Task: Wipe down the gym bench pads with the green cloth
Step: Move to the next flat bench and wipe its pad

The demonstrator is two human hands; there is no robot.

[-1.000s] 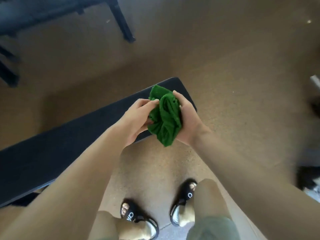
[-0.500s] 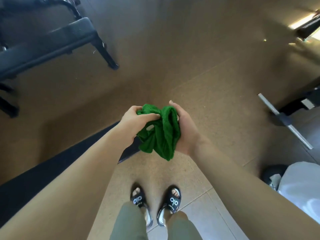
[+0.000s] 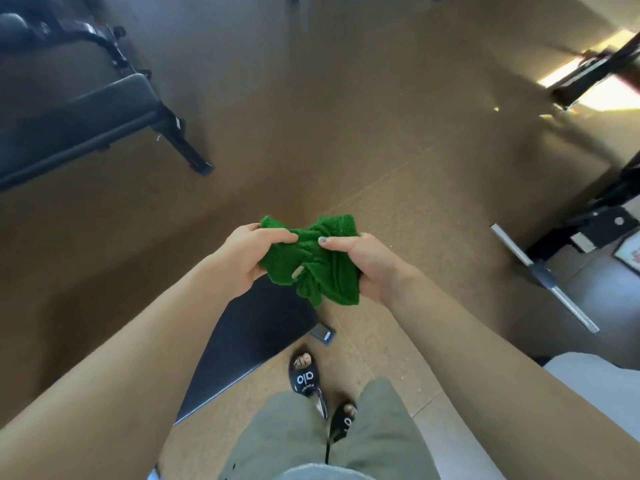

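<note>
The green cloth [image 3: 313, 263] is bunched up in front of me, held in the air by both hands. My left hand [image 3: 244, 256] grips its left side and my right hand [image 3: 363, 259] grips its right side. Below the hands lies the end of a black bench pad [image 3: 252, 341], partly hidden by my left forearm. A second dark bench pad [image 3: 86, 116] stands at the far left on black legs.
Brown floor spreads ahead. A silver bar [image 3: 543, 275] and black machine frame [image 3: 602, 220] sit to the right. A small dark object [image 3: 323, 334] lies on the floor by the near pad's corner. My feet in black slides [image 3: 306, 379] stand beside that pad.
The view has lifted and shifted, so the near pad now sits lower in frame. My hands have pulled apart slightly, spreading the cloth between them.
</note>
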